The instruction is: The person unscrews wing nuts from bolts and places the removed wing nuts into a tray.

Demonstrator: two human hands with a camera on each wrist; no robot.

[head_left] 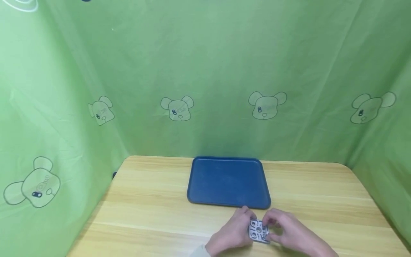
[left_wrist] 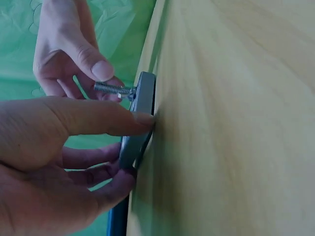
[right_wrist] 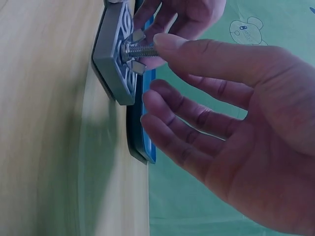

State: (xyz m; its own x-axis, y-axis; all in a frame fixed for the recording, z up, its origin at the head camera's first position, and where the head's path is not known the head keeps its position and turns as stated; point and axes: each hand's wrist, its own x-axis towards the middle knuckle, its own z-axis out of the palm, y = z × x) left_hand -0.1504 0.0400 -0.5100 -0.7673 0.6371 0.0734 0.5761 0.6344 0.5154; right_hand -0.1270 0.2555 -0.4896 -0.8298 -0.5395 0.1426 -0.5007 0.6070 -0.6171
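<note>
A small square grey metal plate (head_left: 259, 230) with raised rings stands tilted close over the table. From its face juts a threaded bolt (left_wrist: 110, 88) with a wing nut (right_wrist: 137, 66) sitting near the plate. My left hand (head_left: 236, 228) grips the plate by its edges, thumb on the near side and fingers round the far and lower side. At the bolt's free end is my right hand (right_wrist: 211, 98), with the thumb tip against it and the index finger partly hidden behind the thumb. Its other fingers are loosely bent, apart from the plate.
A blue tray (head_left: 228, 182) lies on the wooden table (head_left: 147, 210), just beyond my hands toward the back edge. Green curtains (head_left: 221, 71) printed with bear heads hang behind the table and along both sides.
</note>
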